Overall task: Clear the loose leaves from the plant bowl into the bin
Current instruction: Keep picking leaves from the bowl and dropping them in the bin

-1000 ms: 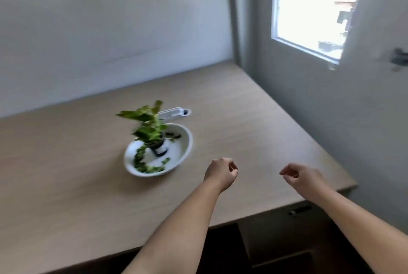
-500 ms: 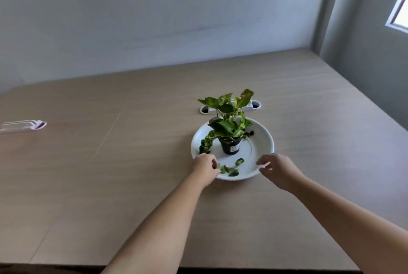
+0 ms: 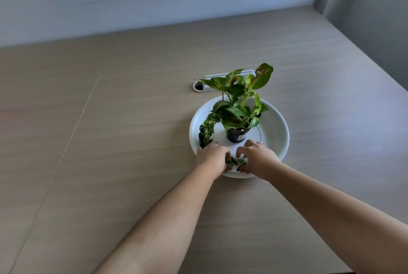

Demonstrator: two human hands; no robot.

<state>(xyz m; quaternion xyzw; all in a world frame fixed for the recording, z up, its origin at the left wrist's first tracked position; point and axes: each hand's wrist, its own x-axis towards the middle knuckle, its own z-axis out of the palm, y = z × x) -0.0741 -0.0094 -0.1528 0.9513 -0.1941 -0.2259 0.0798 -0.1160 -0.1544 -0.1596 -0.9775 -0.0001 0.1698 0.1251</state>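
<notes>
White bowl (image 3: 280, 132) sits mid-desk (image 3: 110, 141); our left hand (image 3: 212, 155) and right hand (image 3: 258, 159), fingers curled, gather loose leaves (image 3: 235, 161) at its near rim. We could nudge the potted plant (image 3: 238, 106) over, or drop scraps; no bin shows.

I see a big wooden table (image 3: 110, 141) with a thin line running down its left part. A white bowl (image 3: 280, 137) sits on it. Just behind the bowl is a white cable slot (image 3: 198, 86).
</notes>
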